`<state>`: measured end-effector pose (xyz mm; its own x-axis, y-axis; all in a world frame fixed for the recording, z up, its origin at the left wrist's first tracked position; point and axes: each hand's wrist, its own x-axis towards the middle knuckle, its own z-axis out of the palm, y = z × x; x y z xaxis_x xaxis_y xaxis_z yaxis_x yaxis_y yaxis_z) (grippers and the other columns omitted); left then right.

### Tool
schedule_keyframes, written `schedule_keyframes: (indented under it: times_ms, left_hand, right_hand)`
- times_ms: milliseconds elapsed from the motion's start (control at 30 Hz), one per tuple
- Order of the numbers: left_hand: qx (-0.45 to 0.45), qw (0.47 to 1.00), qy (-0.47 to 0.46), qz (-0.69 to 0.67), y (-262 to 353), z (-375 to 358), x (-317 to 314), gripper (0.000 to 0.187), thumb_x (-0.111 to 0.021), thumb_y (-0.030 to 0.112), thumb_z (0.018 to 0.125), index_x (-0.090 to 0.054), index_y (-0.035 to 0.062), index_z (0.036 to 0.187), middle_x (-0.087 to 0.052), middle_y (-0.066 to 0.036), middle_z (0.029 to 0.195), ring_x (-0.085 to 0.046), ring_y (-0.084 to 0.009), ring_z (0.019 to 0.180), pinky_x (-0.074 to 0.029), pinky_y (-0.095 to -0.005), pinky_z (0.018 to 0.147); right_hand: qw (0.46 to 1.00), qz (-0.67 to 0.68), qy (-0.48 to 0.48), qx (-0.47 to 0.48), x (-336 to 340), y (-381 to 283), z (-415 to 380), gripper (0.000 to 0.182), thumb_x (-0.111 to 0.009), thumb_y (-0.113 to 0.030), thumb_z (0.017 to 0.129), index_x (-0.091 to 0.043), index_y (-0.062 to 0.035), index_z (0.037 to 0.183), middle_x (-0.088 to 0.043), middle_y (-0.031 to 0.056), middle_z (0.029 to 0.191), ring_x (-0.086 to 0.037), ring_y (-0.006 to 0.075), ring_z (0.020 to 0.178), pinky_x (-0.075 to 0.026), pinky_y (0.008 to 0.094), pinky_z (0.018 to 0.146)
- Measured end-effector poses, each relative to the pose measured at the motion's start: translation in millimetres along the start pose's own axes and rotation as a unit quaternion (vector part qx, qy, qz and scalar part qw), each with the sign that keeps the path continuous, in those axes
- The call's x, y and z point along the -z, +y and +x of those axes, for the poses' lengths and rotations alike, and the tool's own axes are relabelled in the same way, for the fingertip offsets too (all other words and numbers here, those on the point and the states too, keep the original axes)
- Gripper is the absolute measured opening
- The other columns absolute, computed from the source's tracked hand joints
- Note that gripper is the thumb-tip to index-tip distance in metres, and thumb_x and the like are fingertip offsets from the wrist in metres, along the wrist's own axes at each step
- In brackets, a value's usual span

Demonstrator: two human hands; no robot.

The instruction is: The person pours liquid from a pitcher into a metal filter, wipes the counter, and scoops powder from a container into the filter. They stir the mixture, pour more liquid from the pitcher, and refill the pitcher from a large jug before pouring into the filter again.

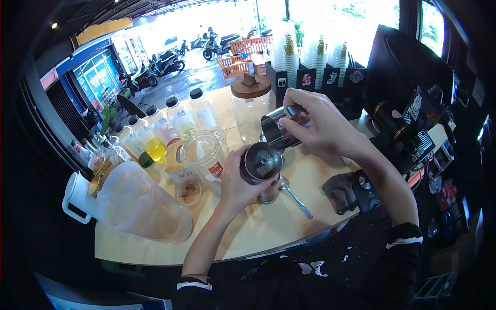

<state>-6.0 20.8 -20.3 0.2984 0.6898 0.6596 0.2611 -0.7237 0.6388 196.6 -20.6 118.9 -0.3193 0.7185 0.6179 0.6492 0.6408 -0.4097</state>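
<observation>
My left hand (234, 182) wraps round a round metal cup (262, 161), held mouth up, with dark, bubbly liquid inside. Gripped in my right hand (320, 120) is a shiny steel pitcher (274, 130), tilted so its rim leans right over the cup's edge. Below the cup, the base of a glass vessel (268, 195) shows on the table, partly hidden. A metal spoon (297, 199) lies to its right. Just left of my left hand stands an open glass jar (202, 150), with a small tub of brown powder (189, 192) in front of it.
A large translucent pitcher (139, 201) occupies the table's left side. Several capped bottles (180, 118) line the back left, near a wooden-lidded jar (252, 111). Stacked plastic cups (285, 57) fill a black holder behind. A dark cloth (339, 192) lies at the right edge.
</observation>
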Motion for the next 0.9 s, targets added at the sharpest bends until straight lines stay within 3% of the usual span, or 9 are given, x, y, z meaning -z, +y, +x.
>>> schedule_keyframes:
  times_ms: [100, 533, 633, 700, 800, 900]
  left_hand:
    - [-0.012, 0.999, -0.013, 0.037, 0, 0, 1, 0.083, -0.089, 0.018, 0.055, -0.046, -0.0010, 0.123, -0.061, -0.014, 0.113, -0.061, -0.0216, 0.106, -0.047, -0.0330, 0.095]
    - [-0.039, 0.995, 0.006, 0.091, -4, -3, -3, 0.083, -0.088, 0.024, 0.055, -0.046, 0.0006, 0.123, -0.058, -0.014, 0.110, -0.060, -0.0256, 0.100, -0.048, -0.0359, 0.087]
    - [-0.048, 0.993, 0.010, 0.111, 2, -2, 1, 0.083, -0.088, 0.029, 0.054, -0.048, 0.0021, 0.122, -0.059, -0.013, 0.108, -0.059, -0.0267, 0.098, -0.042, -0.0383, 0.089]
    - [-0.003, 0.991, -0.007, 0.134, 15, -3, 6, 0.082, -0.086, 0.035, 0.055, -0.049, 0.0062, 0.122, -0.059, -0.009, 0.113, -0.056, -0.0256, 0.106, -0.031, -0.0443, 0.097]
    - [-0.024, 0.990, -0.006, 0.139, 18, 1, 9, 0.082, -0.087, 0.037, 0.053, -0.052, 0.0055, 0.120, -0.064, -0.009, 0.104, -0.059, -0.0251, 0.098, -0.034, -0.0379, 0.093]
    - [-0.009, 0.992, -0.017, 0.124, 20, 3, 11, 0.079, -0.086, 0.039, 0.052, -0.055, 0.0057, 0.117, -0.066, -0.008, 0.102, -0.061, -0.0242, 0.096, -0.035, -0.0373, 0.093]
  right_hand:
    - [1.000, -0.005, 0.006, 0.013, -2, -2, 1, 0.022, -0.064, -0.011, 0.083, -0.046, 0.0011, 0.083, -0.052, 0.0091, 0.067, -0.058, 0.0125, 0.062, -0.043, 0.0275, 0.055]
    - [0.998, 0.039, -0.017, 0.043, -16, -16, 6, 0.024, -0.064, -0.012, 0.085, -0.044, 0.0010, 0.084, -0.048, 0.0075, 0.064, -0.059, 0.0141, 0.061, -0.043, 0.0279, 0.053]
    - [0.999, 0.003, -0.011, 0.046, -12, -17, 5, 0.023, -0.064, -0.010, 0.084, -0.044, 0.0009, 0.084, -0.047, 0.0066, 0.064, -0.056, 0.0126, 0.060, -0.041, 0.0270, 0.053]
    - [0.999, 0.016, -0.002, 0.045, -14, -10, 5, 0.022, -0.064, -0.009, 0.085, -0.044, 0.0007, 0.084, -0.047, 0.0065, 0.065, -0.057, 0.0119, 0.060, -0.041, 0.0269, 0.053]
    - [1.000, 0.018, -0.002, 0.023, -10, -8, 4, 0.021, -0.063, -0.008, 0.085, -0.044, 0.0006, 0.084, -0.049, 0.0067, 0.068, -0.060, 0.0109, 0.064, -0.042, 0.0267, 0.053]
    - [1.000, 0.023, -0.005, 0.005, -11, -2, 4, 0.020, -0.062, -0.007, 0.086, -0.043, 0.0009, 0.085, -0.050, 0.0075, 0.070, -0.064, 0.0113, 0.068, -0.044, 0.0265, 0.054]
